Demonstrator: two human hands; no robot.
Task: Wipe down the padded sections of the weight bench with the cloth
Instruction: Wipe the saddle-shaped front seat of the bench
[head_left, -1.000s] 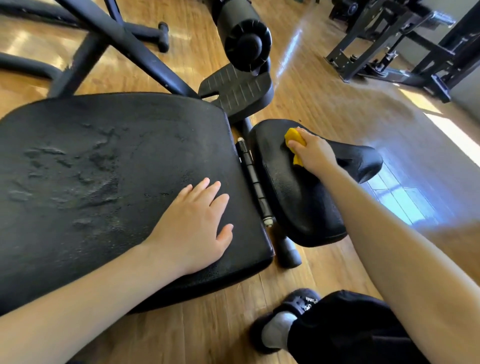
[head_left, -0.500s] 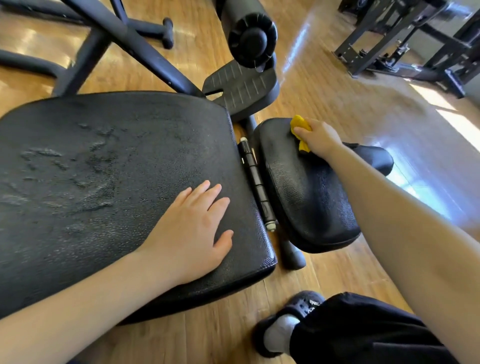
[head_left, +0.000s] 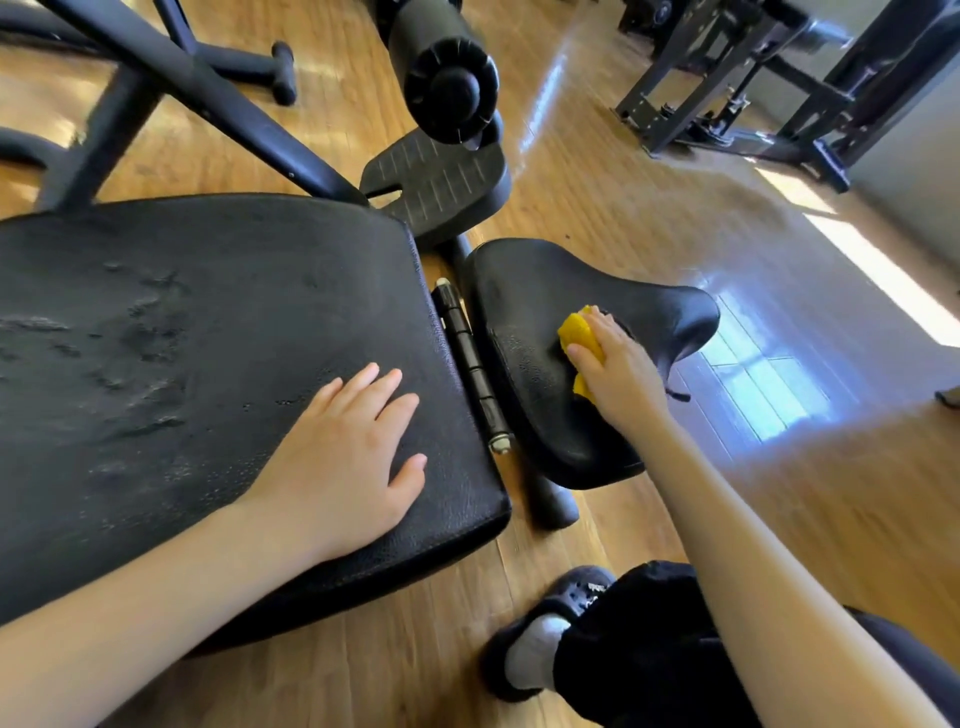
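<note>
The weight bench has a wide black back pad (head_left: 182, 364) with cracked, peeling patches on its left part, and a smaller black seat pad (head_left: 524, 291) to its right across a metal hinge (head_left: 470, 364). My left hand (head_left: 343, 462) lies flat with straight fingers on the back pad's near right corner. My right hand (head_left: 618, 376) grips a bunched yellow cloth (head_left: 576, 330) and presses it onto the middle of the seat pad. Most of the cloth is hidden under the fingers.
A black foam roller (head_left: 447, 78) and a ribbed foot plate (head_left: 441, 182) stand just beyond the pads, with the bench's black frame tubes (head_left: 208, 88) at the upper left. Another black machine frame (head_left: 753, 93) stands at the upper right. My slippered foot (head_left: 540, 639) rests on the wooden floor.
My right hand has slid the yellow cloth from the seat pad's far edge toward me, to the pad's middle. My left hand has stayed flat on the back pad.
</note>
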